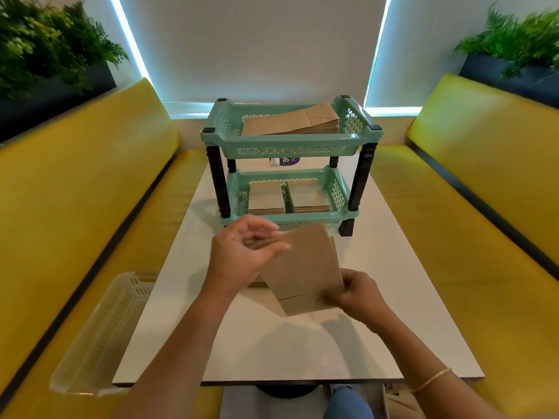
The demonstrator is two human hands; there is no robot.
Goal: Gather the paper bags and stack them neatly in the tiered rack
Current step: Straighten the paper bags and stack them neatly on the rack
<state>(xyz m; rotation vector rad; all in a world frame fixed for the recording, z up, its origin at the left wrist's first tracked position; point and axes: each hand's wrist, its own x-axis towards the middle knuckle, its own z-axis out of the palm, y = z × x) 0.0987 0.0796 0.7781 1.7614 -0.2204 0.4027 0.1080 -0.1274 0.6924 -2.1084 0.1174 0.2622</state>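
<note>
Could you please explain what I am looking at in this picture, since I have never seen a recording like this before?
There is no machine here: a person wears a camera on the head, so the single view looks forward and down along their own arms. On the white table stands a green tiered rack. Its top tier holds a stack of brown paper bags, and its bottom tier holds two smaller stacks side by side. The right hand has its grip on the lower corner of a held paper bag, raised above the table. The left hand is by the bag's upper edge, fingers loosely curled; it is blurred, so I cannot tell whether it grips. A pale plastic basket lies on the yellow bench.
</note>
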